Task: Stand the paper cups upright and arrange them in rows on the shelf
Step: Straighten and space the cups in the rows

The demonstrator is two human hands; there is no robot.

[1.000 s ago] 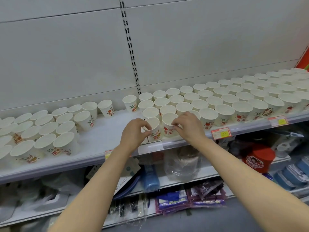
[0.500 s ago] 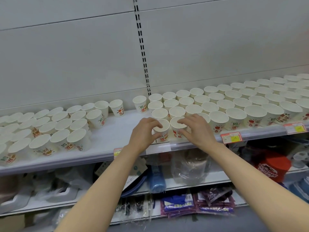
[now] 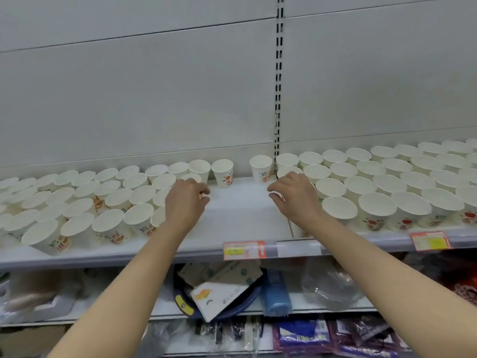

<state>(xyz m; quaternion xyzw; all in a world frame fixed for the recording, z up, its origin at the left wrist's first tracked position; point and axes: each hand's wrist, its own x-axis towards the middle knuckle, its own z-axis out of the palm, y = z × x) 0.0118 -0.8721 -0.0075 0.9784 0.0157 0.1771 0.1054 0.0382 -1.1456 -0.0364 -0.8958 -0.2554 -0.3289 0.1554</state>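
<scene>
Many white paper cups with red print stand upright on the white shelf. One group fills the left and tidy rows fill the right. Two single cups stand at the back of the gap between them. My left hand is at the right edge of the left group, its fingers curled over a cup rim that it mostly hides. My right hand is at the left end of the right rows, its thumb and fingers pinching the rim of a cup under it.
The shelf's front rail carries price tags. A slotted upright runs up the grey back wall. The lower shelf holds bags, a blue bottle and packaged goods.
Both hands left the two front-edge cups and spread apart. The left went to the left group and the right to the rows' left end. The view shifted left and closer.
</scene>
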